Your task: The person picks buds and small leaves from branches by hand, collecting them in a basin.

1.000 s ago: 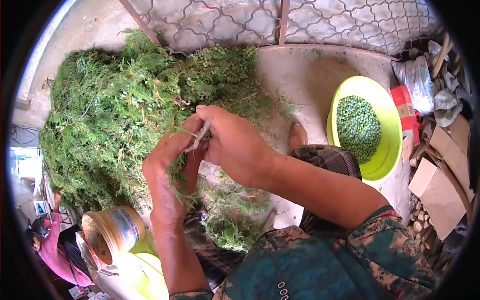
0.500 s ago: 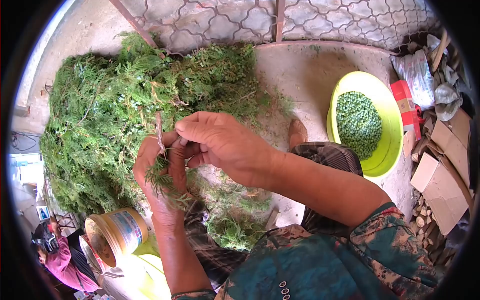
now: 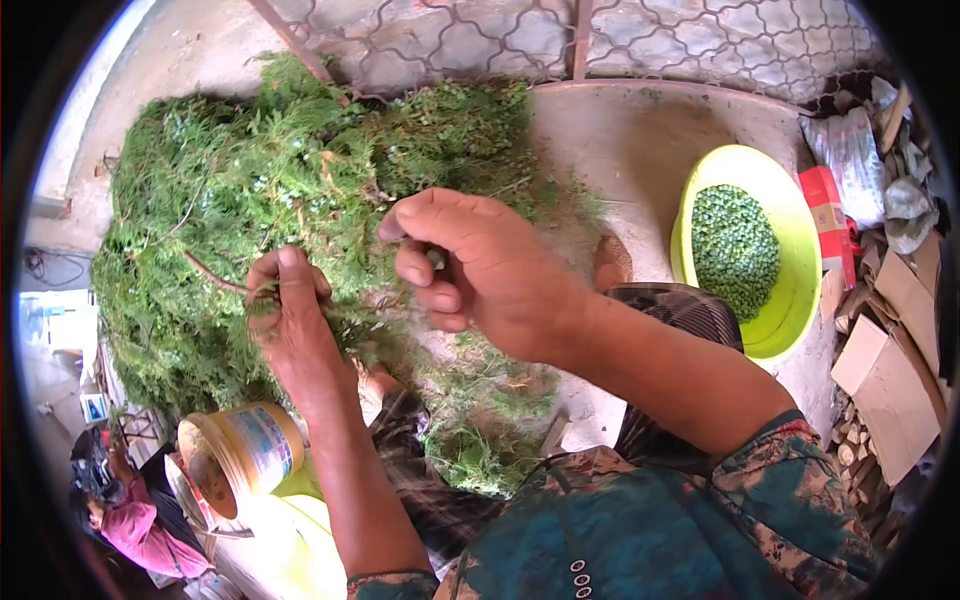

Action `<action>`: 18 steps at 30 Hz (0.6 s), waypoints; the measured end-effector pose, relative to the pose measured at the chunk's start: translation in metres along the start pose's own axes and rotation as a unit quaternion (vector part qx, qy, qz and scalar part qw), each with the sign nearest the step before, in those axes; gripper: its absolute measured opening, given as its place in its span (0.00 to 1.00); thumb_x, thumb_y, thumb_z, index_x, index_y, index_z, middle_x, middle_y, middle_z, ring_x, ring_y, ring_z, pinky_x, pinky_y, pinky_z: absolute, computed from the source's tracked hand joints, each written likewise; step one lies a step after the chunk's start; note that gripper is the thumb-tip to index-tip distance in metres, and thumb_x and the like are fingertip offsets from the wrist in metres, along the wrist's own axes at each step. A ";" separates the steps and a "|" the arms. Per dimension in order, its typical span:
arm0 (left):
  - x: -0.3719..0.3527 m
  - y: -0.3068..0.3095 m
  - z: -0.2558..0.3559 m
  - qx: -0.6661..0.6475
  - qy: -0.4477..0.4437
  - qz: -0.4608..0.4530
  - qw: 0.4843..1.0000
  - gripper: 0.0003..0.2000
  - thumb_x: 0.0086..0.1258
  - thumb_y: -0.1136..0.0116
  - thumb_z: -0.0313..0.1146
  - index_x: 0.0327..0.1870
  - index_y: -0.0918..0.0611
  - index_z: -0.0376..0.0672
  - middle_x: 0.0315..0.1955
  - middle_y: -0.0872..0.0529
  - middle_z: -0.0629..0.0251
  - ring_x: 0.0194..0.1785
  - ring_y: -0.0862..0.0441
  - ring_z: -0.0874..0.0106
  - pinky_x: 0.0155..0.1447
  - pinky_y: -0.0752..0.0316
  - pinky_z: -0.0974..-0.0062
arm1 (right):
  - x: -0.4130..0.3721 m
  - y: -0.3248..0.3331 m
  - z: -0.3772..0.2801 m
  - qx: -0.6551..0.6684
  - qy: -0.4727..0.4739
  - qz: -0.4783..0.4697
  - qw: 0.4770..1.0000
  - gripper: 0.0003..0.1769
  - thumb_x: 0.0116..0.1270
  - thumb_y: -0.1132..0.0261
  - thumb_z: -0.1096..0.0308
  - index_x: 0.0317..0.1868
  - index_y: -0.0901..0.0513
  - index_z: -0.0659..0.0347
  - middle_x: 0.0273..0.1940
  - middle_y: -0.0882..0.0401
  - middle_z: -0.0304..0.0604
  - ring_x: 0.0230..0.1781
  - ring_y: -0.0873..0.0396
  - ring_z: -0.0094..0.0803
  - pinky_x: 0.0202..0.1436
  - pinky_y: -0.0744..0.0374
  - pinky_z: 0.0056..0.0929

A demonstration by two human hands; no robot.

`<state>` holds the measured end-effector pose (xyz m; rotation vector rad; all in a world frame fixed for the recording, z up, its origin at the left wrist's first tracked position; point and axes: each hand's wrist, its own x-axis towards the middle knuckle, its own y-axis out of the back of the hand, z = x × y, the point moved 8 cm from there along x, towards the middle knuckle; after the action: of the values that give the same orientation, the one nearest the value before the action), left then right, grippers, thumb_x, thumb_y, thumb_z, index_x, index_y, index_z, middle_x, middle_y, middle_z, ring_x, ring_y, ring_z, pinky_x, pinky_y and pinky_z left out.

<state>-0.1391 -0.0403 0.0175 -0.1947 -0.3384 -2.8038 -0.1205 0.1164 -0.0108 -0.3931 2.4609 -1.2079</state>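
My left hand is closed on a leafy evergreen sprig, whose bare brown stem sticks out to the left. Green leaf tips show past the palm side. To its right, apart from it, is my right hand, its fingers curled around a small green seed cone. Behind both hands spreads a big heap of cut evergreen branches dotted with pale cones. A yellow-green basin at the right holds many round green cones.
A metal lattice runs along the top. Flattened cardboard, a red box and firewood line the right side. At lower left are a bucket and a person in a pink top. Loose trimmings lie between my legs.
My hands have moved apart, the right one away from the sprig with a small green cone in its fingers. The sprig's stem has turned from upright to pointing left.
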 end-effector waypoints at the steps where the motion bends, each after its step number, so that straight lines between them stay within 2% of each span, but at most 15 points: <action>1: 0.002 0.002 -0.008 -0.042 0.040 0.003 0.998 0.15 0.70 0.48 0.47 0.36 0.24 0.42 0.19 0.31 0.76 0.24 0.37 0.83 0.30 0.43 0.84 | 0.000 -0.005 -0.003 -0.050 0.015 -0.013 0.999 0.16 0.71 0.49 0.55 0.36 0.28 0.61 0.24 0.31 0.33 0.17 0.35 0.17 0.18 0.34 0.19; 2: 0.003 0.004 -0.007 -0.039 0.043 0.008 0.998 0.15 0.70 0.48 0.47 0.36 0.24 0.42 0.19 0.31 0.76 0.24 0.37 0.83 0.30 0.43 0.84 | 0.000 -0.008 -0.001 -0.048 0.009 -0.016 0.999 0.16 0.71 0.49 0.55 0.36 0.28 0.61 0.24 0.31 0.33 0.17 0.35 0.17 0.18 0.34 0.19; 4: -0.001 0.001 -0.022 -0.097 0.168 0.008 0.981 0.18 0.68 0.47 0.50 0.40 0.22 0.41 0.19 0.31 0.77 0.24 0.37 0.84 0.29 0.43 0.84 | -0.001 -0.010 0.002 -0.097 0.001 -0.020 0.995 0.16 0.70 0.48 0.57 0.31 0.27 0.60 0.22 0.31 0.32 0.17 0.35 0.15 0.18 0.35 0.18; 5: 0.000 0.003 -0.029 -0.102 0.190 0.005 0.977 0.20 0.66 0.44 0.52 0.43 0.21 0.41 0.20 0.31 0.77 0.24 0.36 0.84 0.28 0.42 0.84 | -0.002 -0.011 0.003 -0.097 -0.002 -0.020 0.995 0.16 0.70 0.48 0.57 0.31 0.27 0.60 0.22 0.31 0.32 0.17 0.35 0.15 0.18 0.35 0.18; 7: 0.000 0.004 -0.035 -0.116 0.209 0.011 0.971 0.20 0.66 0.44 0.51 0.42 0.21 0.41 0.21 0.30 0.77 0.24 0.35 0.83 0.28 0.41 0.84 | -0.002 -0.007 0.003 -0.219 0.007 0.019 0.975 0.14 0.68 0.44 0.61 0.29 0.27 0.62 0.22 0.29 0.33 0.19 0.33 0.16 0.20 0.34 0.19; 8: 0.000 0.005 -0.037 -0.129 0.225 0.015 0.966 0.19 0.65 0.43 0.51 0.42 0.21 0.42 0.22 0.28 0.76 0.24 0.35 0.83 0.28 0.40 0.84 | 0.000 -0.006 0.008 -0.220 0.007 0.019 0.975 0.14 0.68 0.44 0.61 0.29 0.27 0.62 0.22 0.29 0.33 0.19 0.33 0.16 0.20 0.34 0.19; 10: -0.002 0.002 -0.034 -0.137 0.227 0.019 0.964 0.19 0.65 0.42 0.50 0.41 0.21 0.42 0.23 0.27 0.75 0.25 0.34 0.82 0.29 0.39 0.83 | 0.001 -0.017 -0.005 -0.395 0.203 0.007 0.896 0.10 0.65 0.40 0.65 0.32 0.26 0.64 0.23 0.27 0.32 0.20 0.31 0.17 0.22 0.34 0.20; 11: -0.003 0.002 -0.034 -0.143 0.229 0.021 0.963 0.18 0.64 0.42 0.50 0.40 0.20 0.42 0.24 0.26 0.74 0.26 0.33 0.82 0.29 0.38 0.83 | 0.001 -0.020 -0.003 -0.410 0.222 0.002 0.885 0.08 0.61 0.39 0.68 0.34 0.26 0.64 0.21 0.26 0.37 0.20 0.29 0.24 0.24 0.32 0.23; 12: -0.004 0.002 -0.034 -0.145 0.229 0.022 0.962 0.18 0.64 0.42 0.50 0.40 0.20 0.42 0.24 0.26 0.74 0.26 0.33 0.82 0.29 0.38 0.83 | 0.001 -0.023 -0.001 -0.411 0.222 0.001 0.884 0.08 0.61 0.39 0.68 0.34 0.26 0.64 0.21 0.26 0.37 0.20 0.29 0.24 0.24 0.32 0.23; 14: -0.005 -0.004 -0.037 -0.185 0.241 0.007 0.953 0.18 0.64 0.41 0.49 0.39 0.20 0.42 0.26 0.25 0.72 0.27 0.33 0.81 0.30 0.36 0.82 | -0.004 -0.029 -0.003 -0.533 0.259 0.047 0.804 0.07 0.60 0.38 0.69 0.34 0.26 0.63 0.21 0.26 0.46 0.21 0.26 0.36 0.25 0.30 0.30; 15: -0.008 -0.005 -0.037 -0.198 0.256 0.011 0.946 0.18 0.64 0.40 0.48 0.39 0.20 0.41 0.26 0.25 0.72 0.28 0.32 0.81 0.31 0.35 0.81 | -0.005 -0.032 -0.004 -0.570 0.252 0.058 0.780 0.07 0.60 0.38 0.68 0.35 0.26 0.61 0.23 0.27 0.53 0.23 0.25 0.46 0.26 0.29 0.35; 16: -0.009 -0.007 -0.035 -0.200 0.255 0.011 0.946 0.18 0.64 0.40 0.48 0.39 0.20 0.41 0.26 0.25 0.72 0.28 0.32 0.81 0.31 0.35 0.81 | -0.005 -0.032 -0.004 -0.572 0.253 0.057 0.778 0.07 0.60 0.38 0.68 0.35 0.26 0.61 0.23 0.27 0.53 0.23 0.25 0.46 0.26 0.29 0.35; 18: -0.014 -0.010 -0.036 -0.219 0.285 0.013 0.933 0.17 0.64 0.40 0.47 0.39 0.20 0.40 0.26 0.26 0.73 0.29 0.33 0.80 0.32 0.35 0.81 | -0.005 -0.043 -0.002 -0.677 0.281 0.042 0.679 0.08 0.60 0.38 0.67 0.37 0.26 0.61 0.24 0.25 0.53 0.24 0.25 0.49 0.26 0.29 0.37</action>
<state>-0.1325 -0.0361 -0.0217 0.5108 0.4228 -2.7069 -0.1133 0.0941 0.0256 -0.2282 3.3940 0.9701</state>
